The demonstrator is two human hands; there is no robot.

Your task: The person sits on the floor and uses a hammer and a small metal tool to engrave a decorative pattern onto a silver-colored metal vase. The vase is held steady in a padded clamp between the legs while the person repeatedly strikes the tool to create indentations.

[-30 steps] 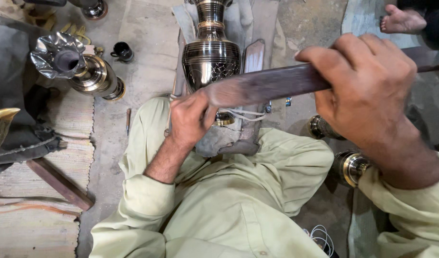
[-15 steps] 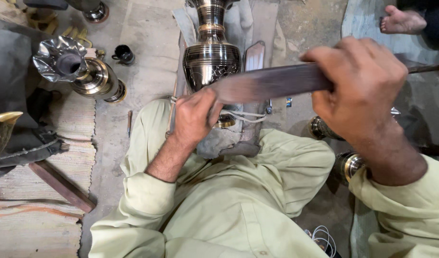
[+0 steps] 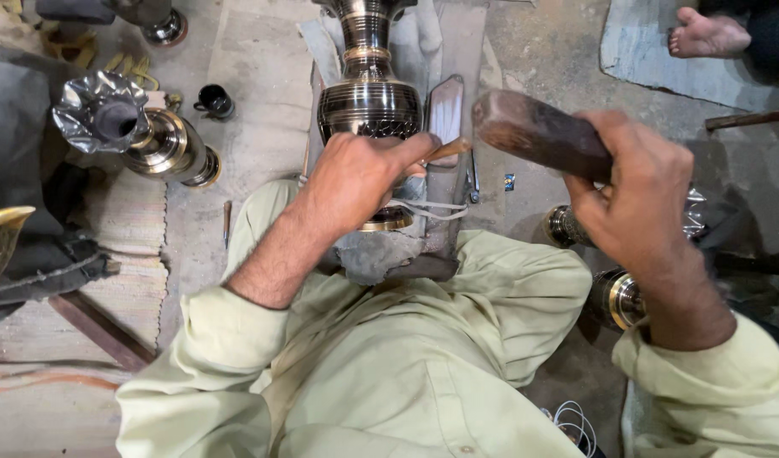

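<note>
The left hand (image 3: 355, 178) was closed around a thin chisel (image 3: 449, 150), pinching it tight. The chisel's tip was hidden behind the fingers, near the dark carved band of the big metal vase (image 3: 369, 102). The vase lay on the floor (image 3: 262, 102) between the person's knees, with its round belly facing up. The right hand (image 3: 644, 195) had a full, tight grip on a dark wooden mallet (image 3: 529, 131), which was lifted in the air just beside the chisel's top end.

To do this well, I think the chisel should stay steady on one spot, and the mallet should come down straight on its top with small taps. A slanted hit could slip and scratch the shiny metal.

There was not much room. A second vase (image 3: 152, 140) lay to the left, and more metal pieces (image 3: 614, 297) sat close by the right arm. Another person's bare foot (image 3: 708, 34) rested well apart, at the top right.
</note>
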